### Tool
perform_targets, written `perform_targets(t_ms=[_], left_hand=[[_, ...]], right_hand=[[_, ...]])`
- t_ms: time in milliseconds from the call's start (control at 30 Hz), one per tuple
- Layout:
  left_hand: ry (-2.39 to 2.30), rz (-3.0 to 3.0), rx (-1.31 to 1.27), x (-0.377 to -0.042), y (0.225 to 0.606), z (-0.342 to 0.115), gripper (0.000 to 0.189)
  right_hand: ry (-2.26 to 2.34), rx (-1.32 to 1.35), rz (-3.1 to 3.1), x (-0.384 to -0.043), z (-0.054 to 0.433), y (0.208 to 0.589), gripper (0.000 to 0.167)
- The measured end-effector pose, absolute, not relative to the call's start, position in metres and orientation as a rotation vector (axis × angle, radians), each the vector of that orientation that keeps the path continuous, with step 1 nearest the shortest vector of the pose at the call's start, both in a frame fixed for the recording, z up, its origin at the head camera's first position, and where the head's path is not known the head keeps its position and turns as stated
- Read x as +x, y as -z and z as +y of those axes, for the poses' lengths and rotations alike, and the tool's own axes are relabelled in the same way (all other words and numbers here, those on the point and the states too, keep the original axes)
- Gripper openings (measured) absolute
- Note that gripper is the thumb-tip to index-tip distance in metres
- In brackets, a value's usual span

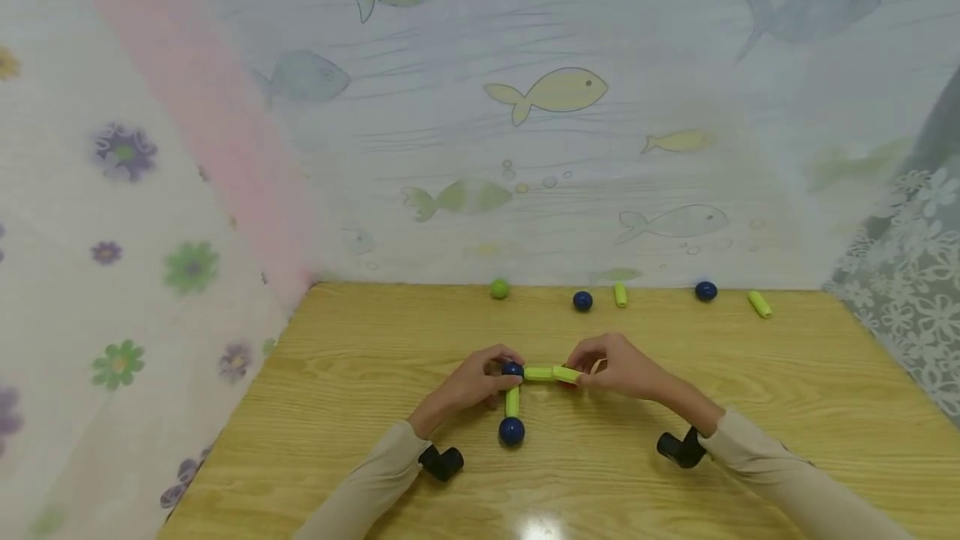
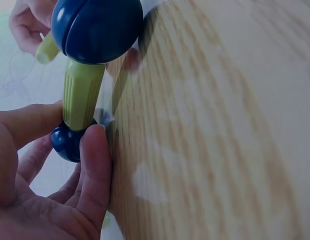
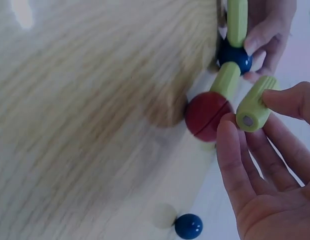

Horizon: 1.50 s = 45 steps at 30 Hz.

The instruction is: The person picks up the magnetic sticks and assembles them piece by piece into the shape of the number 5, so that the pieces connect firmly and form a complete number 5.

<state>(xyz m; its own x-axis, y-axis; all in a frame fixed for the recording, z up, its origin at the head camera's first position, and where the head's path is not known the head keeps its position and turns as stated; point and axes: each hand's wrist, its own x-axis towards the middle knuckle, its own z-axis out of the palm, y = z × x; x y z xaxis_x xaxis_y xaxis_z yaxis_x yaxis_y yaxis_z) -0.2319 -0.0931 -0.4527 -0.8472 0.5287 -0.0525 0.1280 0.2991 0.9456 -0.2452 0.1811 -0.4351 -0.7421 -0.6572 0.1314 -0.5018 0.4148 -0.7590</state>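
My left hand (image 1: 472, 380) pinches a dark blue ball (image 1: 513, 369) at the corner of a small magnetic construction. From it a yellow-green stick (image 1: 512, 403) runs toward me to another blue ball (image 1: 512, 432). A second yellow-green stick (image 1: 538, 373) goes right to a red ball (image 3: 207, 116), mostly hidden in the head view. Between thumb and fingers, my right hand (image 1: 621, 367) holds a separate yellow-green stick (image 3: 255, 106) with a grey metal disc in its end. That stick is beside the red ball; whether they touch, I cannot tell.
Along the table's back edge lie a green ball (image 1: 499, 288), a blue ball (image 1: 582, 301), a short yellow-green stick (image 1: 621, 295), another blue ball (image 1: 706, 291) and one more stick (image 1: 760, 304). Behind the wooden table (image 1: 360, 340) hangs fish-patterned fabric (image 1: 450, 132).
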Motion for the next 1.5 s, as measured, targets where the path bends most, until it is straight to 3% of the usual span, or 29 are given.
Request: perform_targets(t_ms=[600, 1500], left_hand=[[-1.554, 2.253, 0.561, -0.242, 0.473, -0.093, 0.026], [-1.554, 2.275, 0.583, -0.24, 0.471, -0.093, 0.026]], right_hand=[[1.133, -1.198, 2.398, -0.21, 0.156, 0.445, 0.014], [1.092, -1.287, 2.443, -0.198, 0.137, 0.454, 0.018]])
